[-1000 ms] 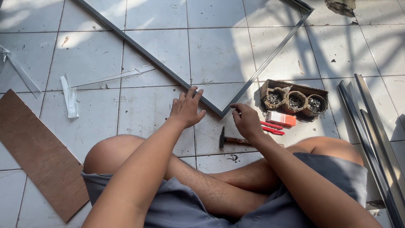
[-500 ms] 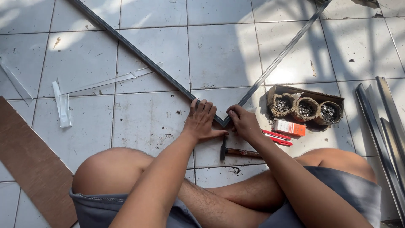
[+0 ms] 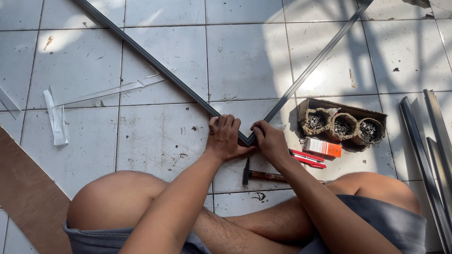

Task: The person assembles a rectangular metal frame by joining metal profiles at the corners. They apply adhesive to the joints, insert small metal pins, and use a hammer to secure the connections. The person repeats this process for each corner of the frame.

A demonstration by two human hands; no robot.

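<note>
Both hands moved in since last frame: left hand point(image 3: 225, 138) and right hand point(image 3: 269, 141) now clamp the frame corner point(image 3: 246, 139), fingers curled tight. Hammer point(image 3: 263, 175) untouched below.

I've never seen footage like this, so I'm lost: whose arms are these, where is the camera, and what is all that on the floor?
The camera sits on a person's head and looks down, so the arms are their own. They sit cross-legged on a tiled floor. The left hand and right hand press together on the corner of a thin metal frame, whose two bars run away in a V. A hammer lies under the right forearm. To the right are a cardboard tray of nails or screws, a small orange box, red pencils or markers and spare metal strips. A brown board lies left.
</note>
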